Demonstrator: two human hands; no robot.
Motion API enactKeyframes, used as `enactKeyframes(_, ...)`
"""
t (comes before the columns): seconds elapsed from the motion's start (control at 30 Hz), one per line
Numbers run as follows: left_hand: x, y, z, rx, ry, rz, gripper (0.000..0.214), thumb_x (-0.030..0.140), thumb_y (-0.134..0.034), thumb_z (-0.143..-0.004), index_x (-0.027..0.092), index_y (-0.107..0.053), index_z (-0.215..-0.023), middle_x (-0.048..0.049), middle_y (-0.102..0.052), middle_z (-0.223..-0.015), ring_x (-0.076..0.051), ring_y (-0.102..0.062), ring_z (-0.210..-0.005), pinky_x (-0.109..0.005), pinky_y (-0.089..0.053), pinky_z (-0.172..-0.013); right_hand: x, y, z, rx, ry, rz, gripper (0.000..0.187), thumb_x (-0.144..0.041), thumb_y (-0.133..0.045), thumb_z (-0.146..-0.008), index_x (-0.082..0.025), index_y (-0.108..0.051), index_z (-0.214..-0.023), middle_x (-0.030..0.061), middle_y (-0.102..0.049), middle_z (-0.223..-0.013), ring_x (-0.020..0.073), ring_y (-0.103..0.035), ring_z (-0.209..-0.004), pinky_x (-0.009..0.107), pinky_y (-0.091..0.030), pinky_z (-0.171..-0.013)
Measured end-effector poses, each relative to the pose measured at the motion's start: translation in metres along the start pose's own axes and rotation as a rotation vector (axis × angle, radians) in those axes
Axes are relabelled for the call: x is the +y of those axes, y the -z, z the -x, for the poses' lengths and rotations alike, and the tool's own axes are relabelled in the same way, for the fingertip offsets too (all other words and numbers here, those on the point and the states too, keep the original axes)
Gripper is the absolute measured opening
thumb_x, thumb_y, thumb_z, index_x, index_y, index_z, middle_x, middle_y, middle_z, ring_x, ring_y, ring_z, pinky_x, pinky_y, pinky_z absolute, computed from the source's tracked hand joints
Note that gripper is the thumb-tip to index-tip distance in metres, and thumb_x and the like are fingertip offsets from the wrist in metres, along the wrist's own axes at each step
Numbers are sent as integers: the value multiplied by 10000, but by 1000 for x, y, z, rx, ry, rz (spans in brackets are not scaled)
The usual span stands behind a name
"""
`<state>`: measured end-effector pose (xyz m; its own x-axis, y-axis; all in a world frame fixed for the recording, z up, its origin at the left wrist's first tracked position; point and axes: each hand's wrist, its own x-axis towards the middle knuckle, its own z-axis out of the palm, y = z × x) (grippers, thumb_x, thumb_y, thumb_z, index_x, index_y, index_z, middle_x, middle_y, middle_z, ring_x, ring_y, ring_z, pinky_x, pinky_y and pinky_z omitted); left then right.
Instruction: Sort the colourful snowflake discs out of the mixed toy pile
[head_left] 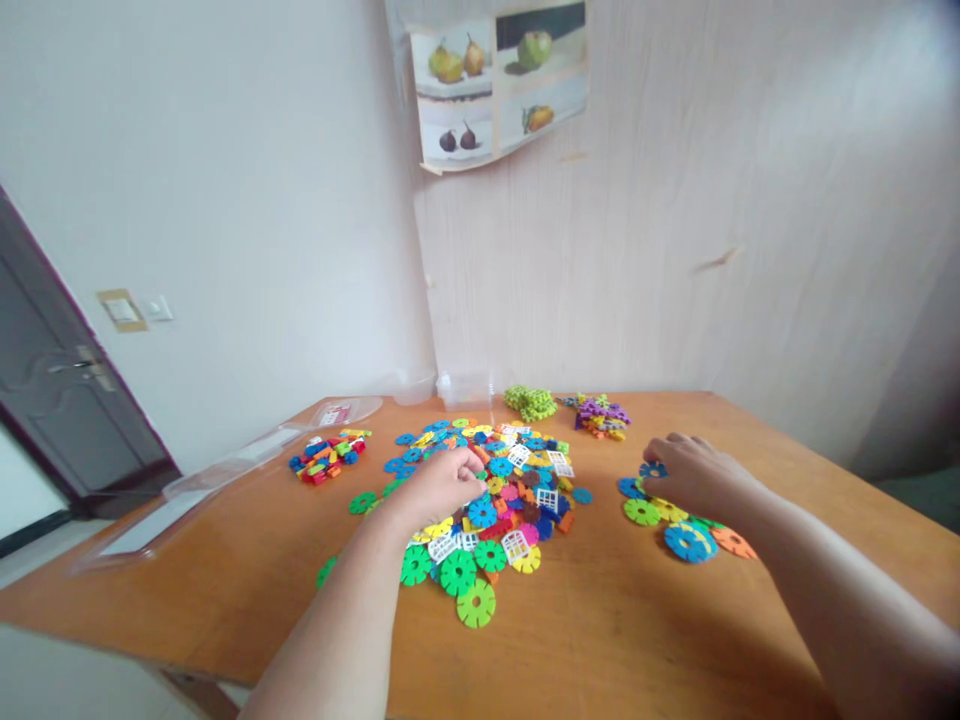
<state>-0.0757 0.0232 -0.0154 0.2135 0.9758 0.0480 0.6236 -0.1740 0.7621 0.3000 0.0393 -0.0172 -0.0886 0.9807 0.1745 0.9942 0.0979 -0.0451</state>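
Observation:
In the middle of the table lies a large mixed pile of notched plastic discs (482,513) in several colours, with white lattice window pieces (516,546) among them. My left hand (442,485) is over this pile, fingers curled together; what they hold, if anything, is hidden. On the right, my right hand (694,472) is above a small group of discs, its fingers closed on a blue notched disc (652,469). Below it lie a larger blue disc (690,542), a lime-green disc (642,512) and an orange disc (733,542).
Small coloured blocks (326,458) lie at the left. Lime-green pieces (530,402) and purple pieces (601,414) are heaped at the back. Clear plastic containers (465,390) stand against the wall. A long clear lid (202,490) lies along the table's left edge.

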Motion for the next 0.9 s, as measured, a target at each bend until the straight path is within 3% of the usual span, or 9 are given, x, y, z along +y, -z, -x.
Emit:
enactKeyframes(0.2, 5, -4, 9, -71, -77, -133, 423, 424, -750, -690, 208, -655, -1041, -46, -656, -971, -222, -622, -895, -292, -465, -707, 13, -7, -6, -42, -49, 9, 354, -401, -564, -775, -215, -695, -1046, 144, -641, -1161, 340, -578, -1088, 396, -425, -814)
enactKeyframes(0.63, 3, -4, 12, -63, -137, -271, 445, 429, -778, -654, 247, -666, -1044, -29, -630, -962, -222, -595, -866, -286, -440, -696, 27, 2, -5, -37, -248, 48, 440, -483, -539, -798, -197, -698, -1092, 186, -651, -1208, 388, -583, -1110, 452, -465, -787)
enactKeyframes(0.9, 7, -3, 12, -84, -139, -317, 392, 360, -735, -655, 240, -667, -1021, -12, -625, -928, -200, -583, -826, -269, -416, -670, 22, 1, -5, -86, -167, 45, 369, -432, -555, -772, -215, -700, -1032, 153, -660, -1193, 352, -601, -1089, 417, -458, -801)
